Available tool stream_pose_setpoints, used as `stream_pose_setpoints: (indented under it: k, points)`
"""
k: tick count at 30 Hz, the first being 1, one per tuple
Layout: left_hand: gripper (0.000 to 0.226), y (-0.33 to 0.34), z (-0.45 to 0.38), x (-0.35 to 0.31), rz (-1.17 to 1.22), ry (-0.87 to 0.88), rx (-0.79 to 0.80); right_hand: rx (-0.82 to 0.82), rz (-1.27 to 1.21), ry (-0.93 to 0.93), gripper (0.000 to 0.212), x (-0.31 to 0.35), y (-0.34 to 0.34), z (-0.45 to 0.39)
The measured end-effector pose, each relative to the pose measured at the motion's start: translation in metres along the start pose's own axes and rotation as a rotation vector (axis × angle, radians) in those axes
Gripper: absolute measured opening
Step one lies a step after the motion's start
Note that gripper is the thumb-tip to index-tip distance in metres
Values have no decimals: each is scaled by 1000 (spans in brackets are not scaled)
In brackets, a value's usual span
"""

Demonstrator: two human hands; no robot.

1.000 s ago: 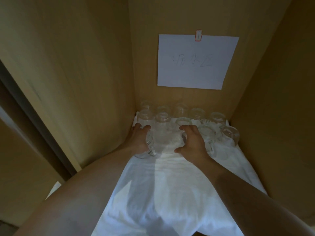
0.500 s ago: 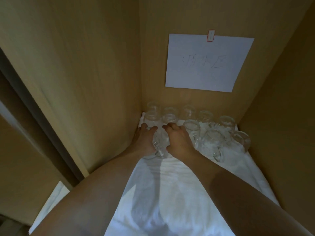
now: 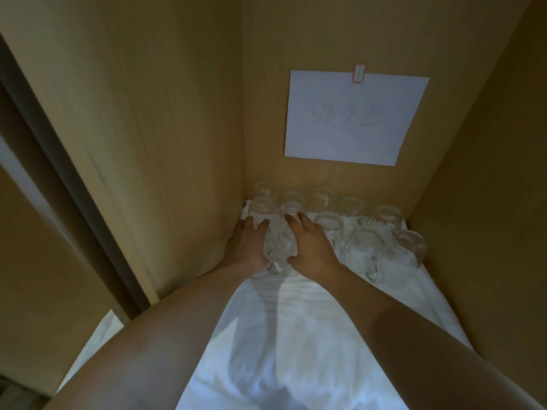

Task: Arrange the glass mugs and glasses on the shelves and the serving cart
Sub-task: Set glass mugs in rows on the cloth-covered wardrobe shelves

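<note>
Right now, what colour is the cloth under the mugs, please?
White, seen in the head view: cloth.

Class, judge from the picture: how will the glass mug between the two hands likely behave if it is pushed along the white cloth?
The mug looks rigid, fragile glass. The cloth is wrinkled, so it may drag or tip. Neighbouring glasses stand close; it could knock them.
</note>
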State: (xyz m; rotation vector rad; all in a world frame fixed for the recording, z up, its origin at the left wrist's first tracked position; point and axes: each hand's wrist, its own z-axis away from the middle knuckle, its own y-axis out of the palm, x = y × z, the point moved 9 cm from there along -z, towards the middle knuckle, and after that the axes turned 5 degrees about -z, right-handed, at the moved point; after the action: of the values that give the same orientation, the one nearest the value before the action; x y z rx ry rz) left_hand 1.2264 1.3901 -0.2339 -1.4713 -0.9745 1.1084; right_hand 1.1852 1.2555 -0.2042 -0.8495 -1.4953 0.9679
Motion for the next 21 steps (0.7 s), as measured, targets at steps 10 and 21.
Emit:
stream_pose_setpoints:
  k: [10, 21]
  points:
    - [84, -44, 37, -22, 80, -22, -97, -32, 32, 16, 98, -4, -24, 36]
    - [75, -81, 110, -42, 77, -49, -156, -70, 13, -54, 89, 9, -32, 87]
